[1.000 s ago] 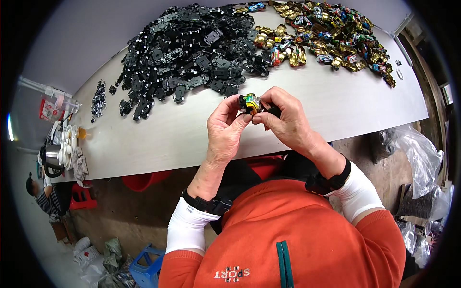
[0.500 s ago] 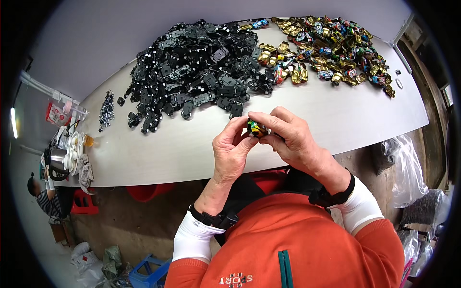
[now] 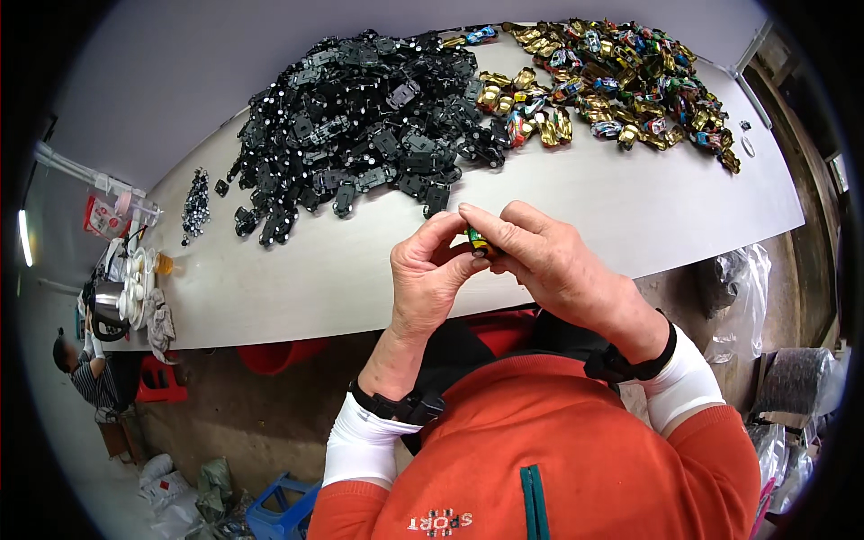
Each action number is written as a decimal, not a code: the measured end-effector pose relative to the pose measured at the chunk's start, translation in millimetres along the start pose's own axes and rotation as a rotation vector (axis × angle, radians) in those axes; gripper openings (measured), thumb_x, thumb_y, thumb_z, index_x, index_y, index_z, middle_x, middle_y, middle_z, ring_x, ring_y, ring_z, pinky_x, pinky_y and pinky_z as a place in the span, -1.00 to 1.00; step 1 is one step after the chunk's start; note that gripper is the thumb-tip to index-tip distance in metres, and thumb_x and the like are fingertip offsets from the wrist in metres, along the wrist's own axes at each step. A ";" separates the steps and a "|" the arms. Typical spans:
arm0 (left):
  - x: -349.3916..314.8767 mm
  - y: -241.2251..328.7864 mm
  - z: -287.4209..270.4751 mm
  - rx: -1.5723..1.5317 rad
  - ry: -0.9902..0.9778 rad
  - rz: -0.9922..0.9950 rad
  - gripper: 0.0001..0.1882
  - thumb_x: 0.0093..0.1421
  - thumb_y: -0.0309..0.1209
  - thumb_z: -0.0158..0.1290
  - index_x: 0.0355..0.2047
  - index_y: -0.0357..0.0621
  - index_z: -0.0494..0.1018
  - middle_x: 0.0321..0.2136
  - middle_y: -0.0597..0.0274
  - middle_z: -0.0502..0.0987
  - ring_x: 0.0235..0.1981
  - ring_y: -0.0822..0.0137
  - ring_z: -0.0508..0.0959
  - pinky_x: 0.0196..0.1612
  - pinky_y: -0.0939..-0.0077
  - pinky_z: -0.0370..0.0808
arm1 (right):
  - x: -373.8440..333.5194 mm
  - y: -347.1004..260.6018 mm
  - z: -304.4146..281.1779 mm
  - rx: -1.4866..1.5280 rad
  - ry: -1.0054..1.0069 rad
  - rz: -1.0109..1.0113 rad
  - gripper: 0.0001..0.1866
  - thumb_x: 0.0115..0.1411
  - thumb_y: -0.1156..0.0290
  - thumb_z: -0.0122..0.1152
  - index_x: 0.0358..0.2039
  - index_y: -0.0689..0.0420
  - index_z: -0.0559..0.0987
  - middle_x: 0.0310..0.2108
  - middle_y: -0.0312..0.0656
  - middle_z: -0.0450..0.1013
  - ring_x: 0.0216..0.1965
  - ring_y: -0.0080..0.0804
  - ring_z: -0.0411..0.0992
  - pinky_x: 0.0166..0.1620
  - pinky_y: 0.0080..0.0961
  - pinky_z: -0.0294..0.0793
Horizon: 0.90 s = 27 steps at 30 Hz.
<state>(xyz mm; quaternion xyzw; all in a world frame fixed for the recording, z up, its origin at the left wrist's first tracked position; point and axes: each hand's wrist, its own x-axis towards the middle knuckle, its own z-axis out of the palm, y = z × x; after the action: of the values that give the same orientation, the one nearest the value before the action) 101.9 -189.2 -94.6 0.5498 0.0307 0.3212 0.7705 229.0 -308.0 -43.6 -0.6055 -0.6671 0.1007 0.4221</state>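
Between my two hands, just above the near part of the table, is a small toy car (image 3: 481, 243) with green, yellow and black colouring. My left hand (image 3: 430, 274) pinches one side of it between thumb and fingers. From the other side my right hand (image 3: 553, 261) grips it, its fingers covering much of the body. Beyond my hands lies a big heap of black toy car chassis (image 3: 360, 126) with small wheels. To its right spreads a pile of shiny gold and multicoloured car shells (image 3: 621, 81).
A small pile of tiny silvery parts (image 3: 195, 207) lies on the left of the white table (image 3: 297, 297). A metal kettle (image 3: 108, 306), a cup of amber liquid (image 3: 164, 264) and a cloth (image 3: 160, 326) stand at its left end. Another person (image 3: 90, 373) sits far left.
The toy car has been turned in my hands, and less of it shows now. My right fingers have shifted further over it. The view has moved slightly.
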 end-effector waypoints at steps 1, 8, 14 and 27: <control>1.8 1.3 2.7 -0.053 0.002 -0.030 -0.55 0.03 -0.71 0.10 -0.02 -0.35 0.34 -0.26 0.19 0.44 -0.24 0.38 0.51 -0.20 0.53 0.57 | 0.9 2.3 -0.9 0.035 -0.007 -0.009 -0.45 0.00 0.69 0.14 0.06 0.16 0.32 -0.44 -0.11 0.32 -0.49 -0.30 0.38 -0.43 -0.48 0.46; 0.8 4.5 -0.3 -0.258 0.110 -0.236 -0.72 0.08 -0.52 0.15 -0.22 -0.21 0.34 -0.43 0.23 0.49 -0.54 0.49 0.49 -0.67 0.66 0.45 | 1.5 8.2 0.8 0.637 0.062 0.520 -0.69 0.10 0.58 0.10 -0.12 0.32 0.37 -0.58 -0.25 0.39 -0.62 -0.60 0.30 -0.55 -0.65 0.34; 1.3 -9.7 -5.6 -0.316 0.227 -0.269 -0.81 0.14 -0.50 0.09 -0.27 -0.21 0.32 -0.45 0.16 0.47 -0.59 0.45 0.46 -0.67 0.68 0.39 | -22.5 28.7 0.3 0.555 0.067 0.545 -0.86 0.17 0.54 0.06 -0.28 0.25 0.55 -0.53 -0.34 0.40 -0.56 -0.67 0.29 -0.47 -0.67 0.34; -2.1 -25.3 -20.8 -0.363 0.180 -0.463 -0.80 0.18 -0.41 0.07 -0.28 -0.29 0.38 -0.46 0.16 0.47 -0.67 0.55 0.34 -0.77 0.79 0.22 | -24.8 40.2 8.8 1.038 -0.143 0.552 -0.77 0.24 0.35 0.00 -0.20 0.25 0.37 -0.62 -0.36 0.30 -0.64 -0.74 0.15 -0.61 -0.75 0.08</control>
<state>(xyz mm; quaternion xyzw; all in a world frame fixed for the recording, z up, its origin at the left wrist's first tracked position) 103.6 -177.8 -125.4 0.3509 0.1656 0.1846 0.9030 249.8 -316.9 -86.0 -0.4628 -0.3751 0.5606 0.5752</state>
